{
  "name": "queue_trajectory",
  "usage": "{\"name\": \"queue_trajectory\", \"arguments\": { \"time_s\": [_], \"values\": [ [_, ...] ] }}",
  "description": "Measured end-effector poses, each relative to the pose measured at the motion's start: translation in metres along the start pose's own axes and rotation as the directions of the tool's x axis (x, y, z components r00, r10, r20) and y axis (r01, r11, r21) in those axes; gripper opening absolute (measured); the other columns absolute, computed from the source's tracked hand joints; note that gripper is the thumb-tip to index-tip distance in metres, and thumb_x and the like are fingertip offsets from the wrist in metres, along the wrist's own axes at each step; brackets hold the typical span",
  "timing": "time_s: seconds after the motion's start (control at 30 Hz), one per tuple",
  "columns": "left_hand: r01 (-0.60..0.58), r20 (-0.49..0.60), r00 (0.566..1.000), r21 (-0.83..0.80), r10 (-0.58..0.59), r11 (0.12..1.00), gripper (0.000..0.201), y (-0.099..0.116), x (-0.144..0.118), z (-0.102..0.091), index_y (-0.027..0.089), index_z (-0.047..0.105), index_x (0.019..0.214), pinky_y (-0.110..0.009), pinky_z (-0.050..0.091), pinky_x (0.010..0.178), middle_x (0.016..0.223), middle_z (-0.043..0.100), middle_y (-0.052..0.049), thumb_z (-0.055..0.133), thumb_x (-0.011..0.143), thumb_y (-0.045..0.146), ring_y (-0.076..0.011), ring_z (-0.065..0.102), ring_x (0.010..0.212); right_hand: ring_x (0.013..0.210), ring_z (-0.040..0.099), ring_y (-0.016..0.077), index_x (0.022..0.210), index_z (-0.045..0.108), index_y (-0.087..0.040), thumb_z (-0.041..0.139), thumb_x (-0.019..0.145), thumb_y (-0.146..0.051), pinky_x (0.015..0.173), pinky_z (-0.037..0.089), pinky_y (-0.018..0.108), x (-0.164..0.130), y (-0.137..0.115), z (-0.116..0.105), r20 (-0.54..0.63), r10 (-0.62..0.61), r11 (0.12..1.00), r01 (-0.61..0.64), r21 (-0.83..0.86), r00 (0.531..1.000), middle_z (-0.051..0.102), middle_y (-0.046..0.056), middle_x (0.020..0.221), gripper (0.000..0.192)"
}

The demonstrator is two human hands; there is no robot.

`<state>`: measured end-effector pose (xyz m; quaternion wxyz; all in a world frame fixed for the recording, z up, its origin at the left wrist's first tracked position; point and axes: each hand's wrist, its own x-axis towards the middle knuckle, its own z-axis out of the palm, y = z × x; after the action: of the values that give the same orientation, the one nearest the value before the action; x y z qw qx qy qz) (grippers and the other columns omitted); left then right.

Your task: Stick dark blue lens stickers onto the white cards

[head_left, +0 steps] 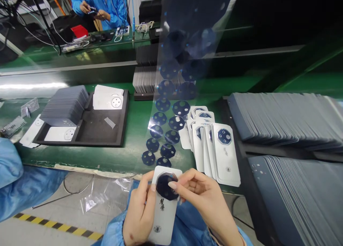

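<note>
My left hand [140, 208] is closed on the left edge of a white phone back cover [164, 222], which is tilted up over the bench's front edge. The cover bears dark printed characters and a small round emblem near its lower end. On its upper part lies a dark octagonal sticker [164, 189] with round holes. My right hand [202, 194] pinches the sticker's right side, thumb on its face; the fingers behind are partly hidden. Just beyond my hands, a clear film strip [171, 96] carries rows of similar dark octagonal stickers.
White covers with dark octagons [227, 164] lie fanned out on the right, beside racks of grey covers [284, 114]. A black divided tray [123, 131] stands left. A co-worker's sleeve [16, 189] reaches in at left; another person [104, 8] works across the bench.
</note>
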<state>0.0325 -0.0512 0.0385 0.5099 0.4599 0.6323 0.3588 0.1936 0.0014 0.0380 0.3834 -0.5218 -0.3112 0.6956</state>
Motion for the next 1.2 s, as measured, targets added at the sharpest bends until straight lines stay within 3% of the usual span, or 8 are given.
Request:
{"name": "queue_trajectory", "arguments": {
  "time_s": [0.2,0.43,0.57,0.67,0.8,0.97,1.2],
  "values": [
    [0.014,0.012,1.0,0.025,-0.014,1.0,0.04,0.0008,-0.0015,-0.0004,0.024,0.057,0.132,-0.024,0.047,0.059,0.081,0.075,-0.001,0.034,0.104,0.042,-0.0148,0.059,0.056,0.048,0.052,0.0055,0.062,0.063,-0.017,0.092,0.061,-0.04,0.048,0.045,0.015,-0.0012,-0.0023,0.0006,-0.03,0.019,1.0,-0.019,0.0,0.999,0.061,-0.003,0.054,0.038],
    [0.003,0.044,0.999,0.007,-0.003,1.0,0.039,-0.001,0.0006,-0.002,0.026,0.054,0.135,-0.024,0.05,0.074,0.111,0.075,-0.004,0.033,0.105,0.04,-0.0146,0.066,0.073,0.048,0.052,0.0056,0.059,0.063,-0.017,0.093,0.058,-0.04,0.047,0.044,0.015,-0.0014,-0.0043,0.0018,-0.054,0.024,0.999,-0.023,0.022,0.998,0.061,-0.003,0.053,0.038],
    [0.01,0.049,0.999,0.017,-0.011,1.0,0.039,0.0012,0.0013,-0.0035,0.026,0.054,0.135,-0.023,0.049,0.074,0.112,0.075,-0.003,0.034,0.105,0.041,-0.0148,0.067,0.079,0.048,0.052,0.0058,0.06,0.063,-0.017,0.093,0.059,-0.041,0.047,0.045,0.015,-0.001,-0.0039,0.0006,-0.052,0.021,1.0,-0.021,0.007,0.998,0.061,-0.003,0.052,0.038],
    [0.032,0.071,0.997,-0.013,-0.031,0.999,0.039,0.0036,0.0026,-0.0046,0.026,0.056,0.133,-0.023,0.048,0.076,0.103,0.075,-0.002,0.035,0.104,0.043,-0.0154,0.065,0.08,0.049,0.052,0.0063,0.061,0.063,-0.017,0.093,0.06,-0.042,0.048,0.046,0.016,-0.0012,-0.0032,-0.0003,-0.049,0.021,1.0,-0.022,-0.009,0.999,0.061,-0.003,0.053,0.038],
    [0.065,0.089,0.994,-0.048,-0.061,0.997,0.042,0.005,0.0049,-0.0054,0.023,0.055,0.134,-0.025,0.048,0.072,0.081,0.072,0.0,0.037,0.104,0.045,-0.0149,0.057,0.065,0.049,0.053,0.0069,0.06,0.063,-0.017,0.093,0.058,-0.044,0.047,0.046,0.016,-0.0028,-0.0045,0.0002,-0.05,0.023,1.0,-0.023,-0.009,0.998,0.062,-0.003,0.054,0.04],
    [0.08,0.079,0.994,-0.016,-0.079,0.997,0.043,0.0042,0.0045,-0.0057,0.022,0.056,0.134,-0.025,0.048,0.071,0.086,0.073,-0.002,0.037,0.103,0.045,-0.0161,0.058,0.066,0.049,0.053,0.0069,0.06,0.063,-0.017,0.094,0.056,-0.045,0.047,0.046,0.016,-0.0037,-0.0077,0.002,-0.057,0.031,0.999,-0.032,-0.009,0.998,0.062,-0.003,0.053,0.042],
    [0.071,0.052,0.996,-0.009,-0.071,0.997,0.044,0.0067,0.0021,-0.0045,0.023,0.059,0.134,-0.026,0.052,0.068,0.068,0.068,-0.001,0.037,0.102,0.045,-0.0163,0.056,0.055,0.049,0.053,0.0074,0.059,0.063,-0.018,0.093,0.057,-0.043,0.047,0.046,0.017,-0.0027,-0.0079,0.0029,-0.062,0.04,0.999,-0.04,-0.005,0.997,0.062,-0.003,0.052,0.04]
  ]
}}
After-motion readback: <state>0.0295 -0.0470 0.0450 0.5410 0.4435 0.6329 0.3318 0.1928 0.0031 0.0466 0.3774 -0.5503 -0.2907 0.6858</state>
